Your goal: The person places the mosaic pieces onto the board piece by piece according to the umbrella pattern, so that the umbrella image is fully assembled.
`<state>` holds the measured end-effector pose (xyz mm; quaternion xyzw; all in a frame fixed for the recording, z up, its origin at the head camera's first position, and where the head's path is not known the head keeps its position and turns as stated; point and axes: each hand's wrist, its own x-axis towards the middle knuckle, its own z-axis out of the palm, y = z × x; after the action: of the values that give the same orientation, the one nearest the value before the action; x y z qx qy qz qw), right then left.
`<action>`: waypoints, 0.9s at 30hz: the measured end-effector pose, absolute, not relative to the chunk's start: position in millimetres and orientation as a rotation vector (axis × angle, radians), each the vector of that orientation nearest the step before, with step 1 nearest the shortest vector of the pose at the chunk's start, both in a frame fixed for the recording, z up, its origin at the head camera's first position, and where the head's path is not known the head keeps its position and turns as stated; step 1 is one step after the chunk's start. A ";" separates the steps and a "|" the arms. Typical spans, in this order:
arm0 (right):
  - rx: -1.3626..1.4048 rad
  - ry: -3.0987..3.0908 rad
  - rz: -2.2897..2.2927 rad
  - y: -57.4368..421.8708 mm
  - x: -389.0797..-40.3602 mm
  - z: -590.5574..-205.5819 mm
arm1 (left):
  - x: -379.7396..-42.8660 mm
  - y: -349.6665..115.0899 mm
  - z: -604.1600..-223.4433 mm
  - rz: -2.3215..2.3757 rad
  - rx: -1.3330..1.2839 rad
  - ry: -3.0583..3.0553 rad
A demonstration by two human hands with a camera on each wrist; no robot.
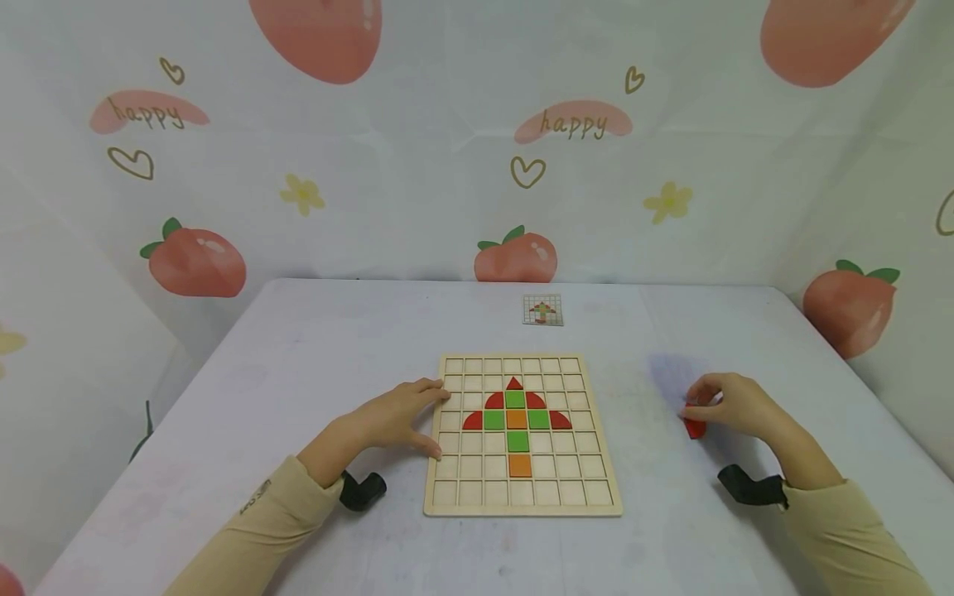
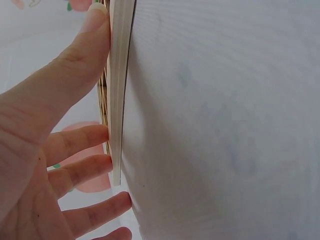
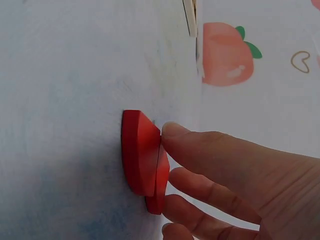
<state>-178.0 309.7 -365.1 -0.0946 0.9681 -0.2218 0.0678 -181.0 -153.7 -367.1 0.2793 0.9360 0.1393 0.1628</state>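
Note:
A wooden grid board [image 1: 462,492] lies flat on the table. Its cells hold a red triangle [image 1: 513,385], red quarter-round tiles [image 1: 561,420], green squares [image 1: 517,441] and orange squares [image 1: 519,465], arranged like a rocket. My left hand [image 1: 391,414] spreads along the board's left side, its thumb [image 2: 95,20] and fingertips at the edge. To the right of the board, my right hand [image 1: 734,403] reaches down with bent fingers and pinches at a red quarter-round tile [image 3: 162,172]. Another red quarter-round tile [image 3: 145,155] lies against it on the tabletop.
Behind the board lies a small card [image 1: 542,310] showing a gridded picture of a similar figure. Black wrist mounts [image 1: 363,492] sit at both sleeves. A patterned cloth backdrop [image 1: 417,165] rises behind the white table [image 1: 358,331].

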 end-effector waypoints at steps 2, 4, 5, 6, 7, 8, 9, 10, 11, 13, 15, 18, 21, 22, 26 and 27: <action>-0.286 2.909 -0.661 309.9 -178.1 -364.8 | -181.3 -153.8 -367.5 0.393 0.799 2.671; -0.288 2.900 -0.653 309.8 -177.9 -364.1 | -181.6 -153.9 -368.0 0.394 0.803 2.671; -0.288 2.895 -0.650 309.7 -177.8 -363.7 | -181.6 -154.0 -368.1 0.394 0.806 2.671; -0.288 2.892 -0.646 309.5 -177.7 -363.4 | -181.7 -154.0 -368.1 0.394 0.807 2.671; -0.287 2.889 -0.642 309.4 -177.5 -363.1 | -181.6 -154.0 -368.1 0.395 0.807 2.671; -0.287 2.887 -0.638 309.2 -177.3 -362.9 | -181.6 -154.1 -368.1 0.396 0.807 2.671; -0.285 2.883 -0.636 309.2 -177.2 -362.8 | -181.6 -154.1 -368.1 0.397 0.807 2.671; -0.284 2.881 -0.635 309.2 -177.2 -362.8 | -181.7 -154.1 -368.1 0.398 0.807 2.671; -0.282 2.879 -0.635 308.9 -177.1 -362.9 | -181.7 -154.1 -368.1 0.399 0.806 2.672; -0.276 2.875 -0.637 308.2 -177.1 -363.0 | -181.9 -154.3 -368.3 0.398 0.805 2.672; -0.276 2.871 -0.644 307.2 -177.3 -362.6 | -181.9 -154.4 -368.4 0.395 0.803 2.673; -0.285 2.871 -0.650 305.2 -177.7 -361.3 | -181.9 -154.5 -368.4 0.392 0.801 2.672; -0.296 2.875 -0.645 303.6 -178.2 -360.0 | -181.7 -154.5 -367.9 0.394 0.796 2.671; -0.294 2.877 -0.640 303.1 -178.3 -359.7 | -181.6 -154.4 -367.6 0.395 0.795 2.671; -0.291 2.880 -0.632 303.0 -178.4 -358.9 | -181.4 -154.3 -366.9 0.396 0.786 2.670; -0.293 2.878 -0.630 303.2 -178.5 -358.6 | -181.4 -154.2 -367.0 0.394 0.785 2.670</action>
<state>-178.5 303.2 -358.6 -0.0984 0.9681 -0.2121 0.0905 -181.4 -154.2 -367.0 0.2755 0.9370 0.1382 0.1646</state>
